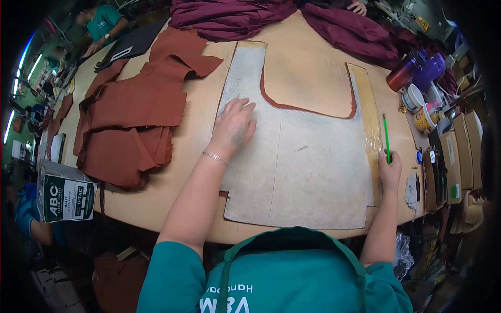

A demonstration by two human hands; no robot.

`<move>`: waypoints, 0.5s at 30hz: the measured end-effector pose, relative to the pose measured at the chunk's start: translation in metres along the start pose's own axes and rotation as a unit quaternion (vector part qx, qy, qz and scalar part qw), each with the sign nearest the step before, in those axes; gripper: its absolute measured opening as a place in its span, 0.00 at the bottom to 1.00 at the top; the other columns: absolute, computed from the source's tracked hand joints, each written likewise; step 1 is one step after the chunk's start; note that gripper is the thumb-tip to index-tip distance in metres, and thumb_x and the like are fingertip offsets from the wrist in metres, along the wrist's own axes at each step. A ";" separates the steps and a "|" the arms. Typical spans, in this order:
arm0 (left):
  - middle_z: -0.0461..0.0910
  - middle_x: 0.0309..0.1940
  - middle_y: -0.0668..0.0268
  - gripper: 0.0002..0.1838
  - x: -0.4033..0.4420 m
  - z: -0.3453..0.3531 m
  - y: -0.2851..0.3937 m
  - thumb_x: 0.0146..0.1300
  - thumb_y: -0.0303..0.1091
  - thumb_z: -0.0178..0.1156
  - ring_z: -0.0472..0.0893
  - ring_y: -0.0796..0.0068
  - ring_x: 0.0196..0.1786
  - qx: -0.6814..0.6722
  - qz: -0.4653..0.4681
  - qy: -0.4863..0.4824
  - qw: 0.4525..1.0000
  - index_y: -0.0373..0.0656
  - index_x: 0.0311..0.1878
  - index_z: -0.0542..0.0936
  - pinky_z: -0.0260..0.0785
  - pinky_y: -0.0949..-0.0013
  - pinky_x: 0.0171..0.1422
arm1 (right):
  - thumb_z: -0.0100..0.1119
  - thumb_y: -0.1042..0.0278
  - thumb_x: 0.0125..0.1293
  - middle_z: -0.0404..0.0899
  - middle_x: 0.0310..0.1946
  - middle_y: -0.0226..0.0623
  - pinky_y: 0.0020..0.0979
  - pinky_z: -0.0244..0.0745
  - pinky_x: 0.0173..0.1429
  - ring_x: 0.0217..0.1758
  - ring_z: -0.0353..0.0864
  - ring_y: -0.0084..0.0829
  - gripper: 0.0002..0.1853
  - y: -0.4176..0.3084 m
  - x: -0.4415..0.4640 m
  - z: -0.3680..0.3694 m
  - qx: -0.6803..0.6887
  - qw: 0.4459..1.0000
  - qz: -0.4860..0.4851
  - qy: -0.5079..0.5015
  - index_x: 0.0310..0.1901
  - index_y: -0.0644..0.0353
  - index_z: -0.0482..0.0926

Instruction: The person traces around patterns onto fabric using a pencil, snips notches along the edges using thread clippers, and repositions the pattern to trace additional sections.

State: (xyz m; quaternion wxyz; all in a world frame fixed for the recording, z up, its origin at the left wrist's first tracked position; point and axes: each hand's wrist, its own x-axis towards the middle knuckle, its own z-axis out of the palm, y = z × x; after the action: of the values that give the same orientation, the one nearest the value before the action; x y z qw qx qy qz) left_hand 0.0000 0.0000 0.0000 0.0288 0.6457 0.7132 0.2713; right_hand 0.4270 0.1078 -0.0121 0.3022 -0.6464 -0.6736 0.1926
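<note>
A large grey pattern template (308,172) lies flat in front of me, with a deep U-shaped cutout at its far side and yellowish tape (369,120) along its right strip. Rust-coloured fabric (313,111) shows under it along the cutout's rim. My left hand (235,125) rests on the template's upper left part, fingers spread and holding nothing. At the right edge, my right hand (390,169) is closed around a green pencil (386,133), its tip pointing away from me. Part of that hand's fingers is hidden.
Rust fabric pieces (135,101) are piled on the left, near an ABC cement can (68,193). Maroon cloth (229,18) lies at the far side. Purple bottles (429,70), tubs (413,98) and cardboard (459,151) line the right edge. A co-worker (104,23) is at the far left.
</note>
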 end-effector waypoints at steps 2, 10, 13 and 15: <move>0.68 0.56 0.61 0.20 0.024 0.015 0.002 0.53 0.27 0.55 0.63 0.61 0.63 -0.063 -0.005 -0.002 0.998 0.45 0.52 0.73 0.60 0.57 0.62 | 0.53 0.58 0.61 0.74 0.34 0.32 0.22 0.66 0.39 0.35 0.71 0.25 0.16 -0.035 0.008 0.004 0.177 0.984 0.017 -0.013 0.40 0.63 0.77; 0.61 0.62 0.59 0.21 0.136 0.038 -0.029 0.61 0.43 0.49 0.56 0.56 0.67 0.070 -0.085 0.007 0.994 0.49 0.56 0.71 0.51 0.43 0.64 | 0.47 0.56 0.67 0.70 0.27 0.30 0.19 0.67 0.30 0.26 0.69 0.19 0.15 -0.207 0.072 0.187 0.445 0.873 0.018 -0.196 0.40 0.61 0.71; 0.60 0.62 0.56 0.25 0.139 0.049 -0.040 0.59 0.49 0.51 0.55 0.54 0.66 0.089 -0.119 0.030 0.988 0.48 0.57 0.69 0.50 0.41 0.62 | 0.47 0.61 0.67 0.72 0.26 0.33 0.21 0.70 0.29 0.25 0.73 0.21 0.12 -0.235 0.098 0.227 0.516 0.832 0.058 -0.193 0.39 0.64 0.69; 0.62 0.60 0.54 0.28 0.141 0.054 -0.048 0.57 0.51 0.53 0.57 0.53 0.64 0.101 -0.144 0.062 0.982 0.46 0.58 0.68 0.52 0.43 0.61 | 0.48 0.63 0.66 0.74 0.26 0.34 0.21 0.71 0.29 0.25 0.74 0.21 0.11 -0.246 0.111 0.246 0.530 0.825 0.067 -0.184 0.39 0.65 0.68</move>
State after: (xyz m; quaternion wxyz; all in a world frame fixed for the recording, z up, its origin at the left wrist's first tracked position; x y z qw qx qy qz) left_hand -0.0451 0.1498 -0.0230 -0.0427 0.5176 0.8229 0.2303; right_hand 0.0820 0.2270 -0.0169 0.4547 -0.3831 -0.4661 0.6552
